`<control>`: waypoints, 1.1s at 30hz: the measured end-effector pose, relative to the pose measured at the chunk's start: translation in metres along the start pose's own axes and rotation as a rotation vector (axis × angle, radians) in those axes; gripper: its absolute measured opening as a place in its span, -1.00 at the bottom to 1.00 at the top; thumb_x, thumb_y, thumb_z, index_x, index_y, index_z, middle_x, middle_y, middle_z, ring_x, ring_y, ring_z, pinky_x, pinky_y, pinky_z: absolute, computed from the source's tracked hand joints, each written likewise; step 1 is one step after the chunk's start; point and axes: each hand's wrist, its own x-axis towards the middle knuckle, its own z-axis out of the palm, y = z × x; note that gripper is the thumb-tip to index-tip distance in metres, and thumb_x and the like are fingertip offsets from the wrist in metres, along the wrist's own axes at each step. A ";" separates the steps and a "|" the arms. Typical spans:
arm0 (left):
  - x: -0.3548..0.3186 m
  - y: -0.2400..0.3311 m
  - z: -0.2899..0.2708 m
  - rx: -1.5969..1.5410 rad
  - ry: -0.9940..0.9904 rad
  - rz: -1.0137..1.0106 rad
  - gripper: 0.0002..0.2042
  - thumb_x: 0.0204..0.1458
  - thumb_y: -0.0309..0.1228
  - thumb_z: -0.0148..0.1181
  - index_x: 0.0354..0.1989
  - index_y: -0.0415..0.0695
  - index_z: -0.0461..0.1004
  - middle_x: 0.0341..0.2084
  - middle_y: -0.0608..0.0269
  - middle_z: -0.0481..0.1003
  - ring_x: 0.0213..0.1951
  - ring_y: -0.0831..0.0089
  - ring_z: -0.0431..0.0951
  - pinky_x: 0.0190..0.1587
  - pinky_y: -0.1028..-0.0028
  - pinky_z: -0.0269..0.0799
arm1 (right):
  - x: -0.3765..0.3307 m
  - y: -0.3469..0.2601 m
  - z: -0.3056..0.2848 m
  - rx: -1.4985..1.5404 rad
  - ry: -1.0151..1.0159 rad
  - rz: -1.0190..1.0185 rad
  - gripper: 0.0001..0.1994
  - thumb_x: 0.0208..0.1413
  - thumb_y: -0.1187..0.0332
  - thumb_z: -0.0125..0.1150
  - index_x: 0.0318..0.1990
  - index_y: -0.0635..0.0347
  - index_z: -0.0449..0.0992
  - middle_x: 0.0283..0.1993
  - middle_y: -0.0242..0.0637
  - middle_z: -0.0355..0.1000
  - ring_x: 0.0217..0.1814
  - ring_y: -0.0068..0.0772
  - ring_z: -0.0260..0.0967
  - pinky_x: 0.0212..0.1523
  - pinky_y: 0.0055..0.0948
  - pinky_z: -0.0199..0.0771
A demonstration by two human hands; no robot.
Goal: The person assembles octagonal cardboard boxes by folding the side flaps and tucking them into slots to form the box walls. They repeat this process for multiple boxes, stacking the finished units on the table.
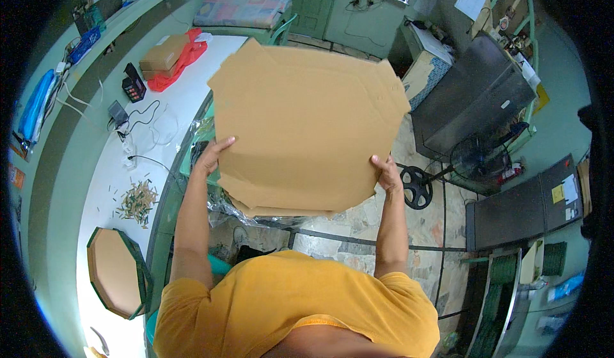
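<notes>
A stack of large brown cardboard sheets (307, 121) with cut corners is held up in front of me. My left hand (211, 156) grips its left edge, thumb on the front face. On the right edge my right hand (387, 172) holds it the same way; the fingers of both hands are hidden behind the cardboard. To the left, on the white table, lies an octagonal cardboard tray (116, 272) with a dark green rim. Beyond it is a loose pile of small green and tan strips (137, 202).
Along the white table (105, 172) are a black adapter (118, 113), cables, a small black box (133, 84) and a cardboard box (162, 56) beside red plastic. Clear plastic wrap (220, 209) hangs below the cardboard. A standing fan (476, 156) and dark cabinet (470, 95) are on the right.
</notes>
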 end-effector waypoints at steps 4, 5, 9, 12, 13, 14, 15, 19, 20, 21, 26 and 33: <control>-0.004 0.054 0.037 -0.022 -0.067 0.095 -0.43 0.09 -0.17 0.22 0.15 -0.33 0.28 0.03 0.03 0.45 -0.01 0.29 0.51 0.04 0.32 0.44 | 0.028 -0.024 0.035 -0.357 0.335 -0.349 -0.64 0.20 0.32 0.14 0.07 0.35 0.39 -0.05 -0.22 0.50 -0.02 -0.34 0.45 0.03 -0.34 0.42; -0.006 0.052 0.056 0.055 0.074 0.185 -0.43 0.08 -0.16 0.23 0.14 -0.33 0.29 0.02 0.03 0.45 -0.02 0.28 0.51 0.04 0.33 0.43 | 0.039 -0.022 0.048 -0.508 0.522 -0.431 -0.60 0.28 0.30 0.01 0.18 0.36 0.30 0.03 -0.07 0.44 0.02 -0.23 0.41 0.07 -0.30 0.36; -0.002 0.027 0.130 0.204 0.464 0.565 -0.42 0.07 -0.16 0.26 0.13 -0.35 0.30 -0.06 0.02 0.49 -0.07 0.23 0.50 0.05 0.36 0.37 | 0.052 -0.024 0.078 -0.799 0.807 -0.714 -0.44 0.28 0.16 -0.01 0.39 0.02 0.07 0.20 0.14 0.20 0.19 0.03 0.21 0.20 -0.18 0.17; -0.005 0.038 0.129 0.235 0.604 0.648 -0.40 -0.01 -0.17 0.35 0.07 -0.37 0.34 -0.10 -0.03 0.50 -0.06 0.22 0.49 0.05 0.34 0.35 | 0.041 -0.036 0.103 -1.097 0.813 -0.769 -0.38 0.25 0.06 0.02 0.42 -0.16 0.01 0.30 0.12 0.04 0.30 0.12 0.06 0.24 -0.04 0.06; -0.007 0.049 0.121 0.242 0.652 0.619 -0.40 -0.05 -0.17 0.39 0.04 -0.37 0.36 -0.10 -0.06 0.49 -0.05 0.23 0.48 0.05 0.34 0.35 | 0.034 -0.043 0.113 -1.223 0.799 -0.779 -0.37 0.23 0.03 0.03 0.42 -0.21 0.00 0.33 0.10 0.00 0.32 0.14 0.01 0.25 0.02 0.03; -0.009 0.063 0.112 0.345 0.668 0.701 -0.43 -0.08 -0.18 0.42 0.00 -0.34 0.39 -0.13 -0.04 0.51 -0.08 0.24 0.50 0.03 0.34 0.36 | 0.026 -0.054 0.120 -1.248 0.704 -1.013 -0.32 0.18 0.05 0.12 0.42 -0.18 0.03 0.41 0.07 -0.15 0.43 0.15 -0.16 0.30 0.13 -0.11; -0.012 0.080 0.102 0.451 0.692 0.761 -0.45 -0.12 -0.20 0.45 -0.04 -0.31 0.42 -0.16 -0.01 0.53 -0.10 0.26 0.52 0.01 0.34 0.37 | 0.017 -0.070 0.125 -1.285 0.690 -1.121 -0.30 0.16 0.08 0.16 0.42 -0.16 0.03 0.42 0.06 -0.17 0.45 0.16 -0.20 0.32 0.14 -0.15; -0.037 0.132 0.082 0.752 0.435 0.885 -0.56 -0.21 -0.24 0.51 -0.19 -0.17 0.50 -0.35 0.15 0.59 -0.23 0.33 0.58 -0.06 0.36 0.41 | -0.017 -0.128 0.133 -1.199 0.345 -1.172 -0.33 0.02 0.25 0.34 0.30 0.08 0.22 0.33 0.10 0.08 0.37 0.02 0.03 0.30 -0.08 0.02; -0.037 0.143 0.083 0.830 0.345 1.027 -0.60 -0.24 -0.28 0.53 -0.23 -0.13 0.52 -0.44 0.25 0.58 -0.34 0.45 0.57 -0.22 0.43 0.46 | -0.016 -0.138 0.133 -1.084 0.103 -0.953 -0.39 0.01 0.27 0.36 0.24 0.14 0.30 0.25 0.07 0.22 0.27 -0.06 0.19 0.22 -0.17 0.16; -0.039 0.150 0.082 0.905 0.324 1.055 -0.53 -0.26 -0.24 0.53 -0.16 -0.13 0.50 -0.37 0.21 0.57 -0.28 0.43 0.57 -0.17 0.41 0.45 | -0.016 -0.144 0.131 -0.954 -0.128 -0.731 -0.44 0.00 0.29 0.37 0.18 0.21 0.37 0.16 0.05 0.35 0.17 -0.13 0.35 0.15 -0.25 0.30; -0.039 0.146 0.043 1.269 0.836 1.221 -0.14 -0.32 -0.03 0.50 0.19 -0.17 0.28 0.12 0.08 0.38 0.15 0.25 0.37 0.15 0.30 0.26 | -0.011 -0.133 0.098 -0.509 -0.152 -0.207 -0.74 0.09 0.36 0.28 -0.12 0.33 0.54 -0.23 -0.37 0.53 -0.28 -0.56 0.45 -0.24 -0.49 0.45; -0.041 0.068 0.006 -0.407 -0.137 -0.021 -0.33 -0.01 -0.30 0.27 0.27 -0.27 0.15 0.11 -0.02 0.37 0.10 0.19 0.43 0.12 0.28 0.37 | 0.010 -0.093 0.056 -0.199 0.060 -0.165 -0.65 0.17 0.30 0.19 0.03 0.33 0.45 -0.09 -0.21 0.52 -0.10 -0.36 0.49 -0.03 -0.35 0.46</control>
